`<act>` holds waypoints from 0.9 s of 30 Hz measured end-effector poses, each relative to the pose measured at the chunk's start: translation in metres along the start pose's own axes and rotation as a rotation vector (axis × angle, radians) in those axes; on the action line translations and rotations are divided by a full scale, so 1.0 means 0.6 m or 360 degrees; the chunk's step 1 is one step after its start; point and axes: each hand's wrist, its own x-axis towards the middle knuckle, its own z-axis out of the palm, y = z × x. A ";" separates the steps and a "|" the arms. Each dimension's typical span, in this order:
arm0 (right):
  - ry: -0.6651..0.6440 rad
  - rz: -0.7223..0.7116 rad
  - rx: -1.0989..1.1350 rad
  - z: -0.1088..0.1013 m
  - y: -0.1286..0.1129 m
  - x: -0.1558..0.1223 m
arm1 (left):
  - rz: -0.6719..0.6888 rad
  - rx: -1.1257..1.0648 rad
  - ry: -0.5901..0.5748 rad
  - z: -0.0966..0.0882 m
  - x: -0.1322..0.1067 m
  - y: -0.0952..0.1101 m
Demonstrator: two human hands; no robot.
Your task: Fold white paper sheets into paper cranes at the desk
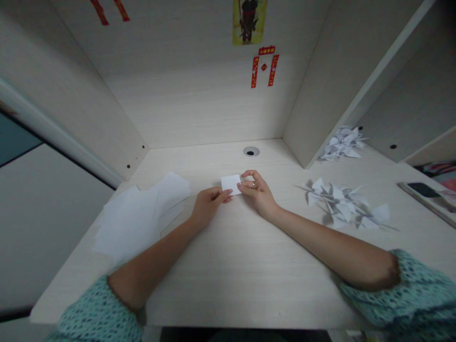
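A small white folded paper [231,183], roughly square, is held up just over the desk between both hands. My left hand [211,203] pinches its lower left part, thumb on the near face. On the paper's right edge, my right hand [259,194] has its thumb and a finger closed; a ring shows on one finger. Fingertips behind the paper are partly hidden. Left of my left hand lies a spread pile of white paper sheets [131,221], partly covered by my forearm.
Folded white paper pieces [338,202] lie in a heap right of my right forearm. Another heap of folded paper [344,142] sits farther back, beyond the upright panel [320,109]. A phone [425,190] rests at the far right. A round cable hole [251,151] is near the back wall.
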 end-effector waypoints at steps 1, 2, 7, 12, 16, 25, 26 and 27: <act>0.0003 -0.0003 0.0001 0.000 0.000 0.000 | -0.0010 -0.0009 -0.0006 0.000 0.000 0.001; 0.0009 -0.0007 -0.0010 0.001 0.000 -0.001 | -0.0018 -0.0021 -0.0013 0.000 0.000 0.002; 0.0098 -0.0092 -0.0160 0.004 0.000 -0.005 | -0.0036 -0.0037 -0.0049 0.000 0.002 0.000; 0.0183 -0.0206 -0.0197 -0.004 0.012 0.006 | 0.0028 0.0147 -0.0106 0.000 -0.002 -0.002; 0.0263 -0.0309 -0.0251 -0.019 0.027 0.021 | 0.0057 0.0150 -0.0142 -0.002 -0.004 -0.003; -0.0077 -0.0554 -0.0919 -0.006 0.007 -0.009 | 0.0101 0.0018 -0.0034 -0.006 0.001 -0.001; -0.0114 -0.0585 -0.0962 -0.005 0.003 -0.012 | 0.0099 0.0029 -0.0027 -0.006 0.001 -0.001; -0.0126 -0.0593 -0.0968 -0.004 0.001 -0.014 | 0.0091 0.0028 -0.0016 -0.005 0.000 -0.001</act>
